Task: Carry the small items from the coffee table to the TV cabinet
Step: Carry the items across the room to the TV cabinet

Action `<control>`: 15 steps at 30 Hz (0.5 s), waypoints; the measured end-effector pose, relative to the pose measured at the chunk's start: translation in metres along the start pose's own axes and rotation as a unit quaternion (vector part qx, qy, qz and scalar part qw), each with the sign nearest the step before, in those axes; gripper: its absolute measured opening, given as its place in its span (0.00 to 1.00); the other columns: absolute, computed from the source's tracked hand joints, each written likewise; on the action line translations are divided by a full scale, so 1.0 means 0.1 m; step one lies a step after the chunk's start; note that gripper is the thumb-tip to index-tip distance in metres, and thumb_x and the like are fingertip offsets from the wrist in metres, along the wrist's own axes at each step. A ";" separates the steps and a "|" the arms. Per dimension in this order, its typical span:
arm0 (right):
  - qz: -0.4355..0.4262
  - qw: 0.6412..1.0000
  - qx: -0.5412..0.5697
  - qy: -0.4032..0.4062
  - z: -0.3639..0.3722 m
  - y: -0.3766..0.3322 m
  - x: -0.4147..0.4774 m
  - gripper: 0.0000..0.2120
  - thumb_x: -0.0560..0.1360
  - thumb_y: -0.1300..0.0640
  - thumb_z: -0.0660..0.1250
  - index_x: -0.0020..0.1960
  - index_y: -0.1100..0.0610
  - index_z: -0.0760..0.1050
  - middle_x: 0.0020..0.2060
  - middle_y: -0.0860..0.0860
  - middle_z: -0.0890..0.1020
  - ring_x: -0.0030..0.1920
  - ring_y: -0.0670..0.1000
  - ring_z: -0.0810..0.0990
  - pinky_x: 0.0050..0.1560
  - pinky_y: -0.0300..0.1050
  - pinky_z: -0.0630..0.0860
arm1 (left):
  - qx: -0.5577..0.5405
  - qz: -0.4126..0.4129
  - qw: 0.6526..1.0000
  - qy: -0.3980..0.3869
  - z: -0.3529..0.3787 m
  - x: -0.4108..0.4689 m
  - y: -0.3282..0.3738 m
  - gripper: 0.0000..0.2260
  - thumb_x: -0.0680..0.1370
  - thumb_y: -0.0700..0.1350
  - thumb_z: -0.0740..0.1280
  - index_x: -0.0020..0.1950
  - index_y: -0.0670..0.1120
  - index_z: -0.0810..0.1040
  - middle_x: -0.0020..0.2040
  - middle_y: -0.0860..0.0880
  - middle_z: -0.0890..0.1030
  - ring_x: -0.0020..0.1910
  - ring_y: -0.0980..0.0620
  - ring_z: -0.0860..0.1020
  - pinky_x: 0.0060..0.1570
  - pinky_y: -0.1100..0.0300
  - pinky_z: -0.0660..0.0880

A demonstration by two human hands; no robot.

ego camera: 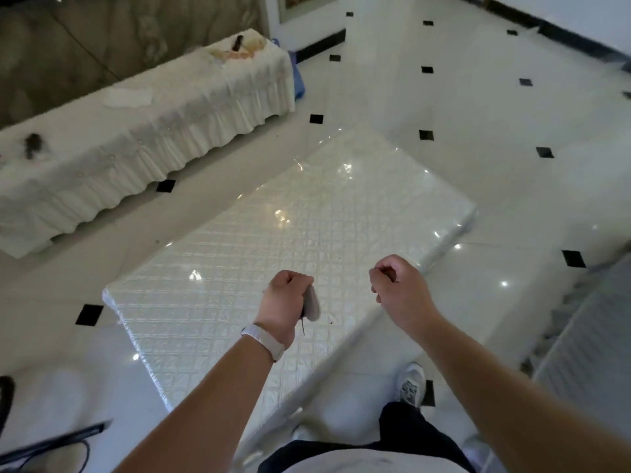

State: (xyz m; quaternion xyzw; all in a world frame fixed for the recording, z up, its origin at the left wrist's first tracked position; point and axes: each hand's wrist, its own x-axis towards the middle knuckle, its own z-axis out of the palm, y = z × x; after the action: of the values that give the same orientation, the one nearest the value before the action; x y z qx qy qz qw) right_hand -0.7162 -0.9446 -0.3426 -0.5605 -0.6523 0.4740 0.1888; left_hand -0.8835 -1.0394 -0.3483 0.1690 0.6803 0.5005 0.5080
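The coffee table (273, 240) is low and white, under a glossy quilted cover, and lies right in front of me. My left hand (285, 302) hovers over its near end, closed on a small grey oblong item (311, 303) with a thin dark cord hanging below it. My right hand (397, 285) is held beside it over the table's near right edge, fingers curled shut; I cannot tell whether anything small is pinched in it. The long cabinet (143, 138) draped in white frilled cloth stands at the left, with a dark item (238, 43), pale items and a dark fuzzy object (34, 145) on top.
The floor is glossy white tile with small black diamonds (316, 118). A blue object (297, 76) sits at the cabinet's far end. Dark cables and a dark bar (61, 442) lie at the lower left. My shoe (411, 384) is beside the table's near corner. White furniture edges the right side.
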 end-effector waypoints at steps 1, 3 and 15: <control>0.003 1.000 0.005 0.013 -0.13 0.03 0.05 0.05 0.75 0.59 0.65 0.40 0.55 0.75 0.35 0.58 0.82 0.35 0.58 0.79 0.39 0.54 0.78 | 0.007 0.002 1.000 0.001 0.13 0.01 0.06 0.14 0.77 0.39 0.59 0.31 0.39 0.71 0.21 0.42 0.74 0.24 0.49 0.71 0.32 0.57 0.68; 0.008 0.999 0.019 0.033 -0.42 0.11 0.16 0.04 0.74 0.58 0.65 0.40 0.55 0.75 0.35 0.57 0.82 0.36 0.59 0.80 0.39 0.53 0.78 | 0.019 0.011 1.000 0.011 0.44 0.05 0.19 0.12 0.78 0.38 0.59 0.34 0.40 0.72 0.21 0.46 0.75 0.23 0.52 0.71 0.32 0.57 0.69; -0.003 0.996 0.039 0.075 -2.50 0.65 0.96 0.03 0.74 0.59 0.65 0.41 0.57 0.75 0.35 0.53 0.81 0.34 0.50 0.77 0.34 0.39 0.71 | 0.168 0.117 0.979 -0.003 2.77 0.40 0.86 0.08 0.77 0.41 0.60 0.43 0.37 0.73 0.26 0.40 0.78 0.25 0.49 0.73 0.31 0.54 0.73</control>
State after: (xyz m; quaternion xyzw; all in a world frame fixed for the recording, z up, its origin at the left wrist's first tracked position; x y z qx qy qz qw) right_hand -0.5149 -0.7611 -0.3040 -0.5847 -0.6191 0.4550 0.2604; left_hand -0.6865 -0.8312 -0.2908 0.3317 0.7286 0.4346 0.4126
